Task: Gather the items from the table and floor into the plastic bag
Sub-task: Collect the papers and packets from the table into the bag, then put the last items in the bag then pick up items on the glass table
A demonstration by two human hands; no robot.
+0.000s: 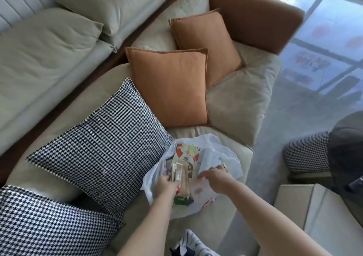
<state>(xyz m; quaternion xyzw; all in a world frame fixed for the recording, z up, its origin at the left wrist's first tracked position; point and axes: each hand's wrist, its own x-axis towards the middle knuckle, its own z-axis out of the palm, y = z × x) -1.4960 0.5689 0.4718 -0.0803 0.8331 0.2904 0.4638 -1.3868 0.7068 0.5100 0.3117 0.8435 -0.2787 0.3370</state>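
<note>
Both hands [188,181] at plastic bag [214,153]

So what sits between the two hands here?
In the head view, packaged snacks inside the open plastic bag lie between the left hand and the right hand.

Both bare forearms extend forward and downward from the lower edge of the view, converging slightly. The left hand [164,185] has its fingers curled, gripping the packaged items at the opening of the translucent white plastic bag [214,157]. The right hand [213,177] is palm-down, fingers bent, touching the bag's film.
</note>
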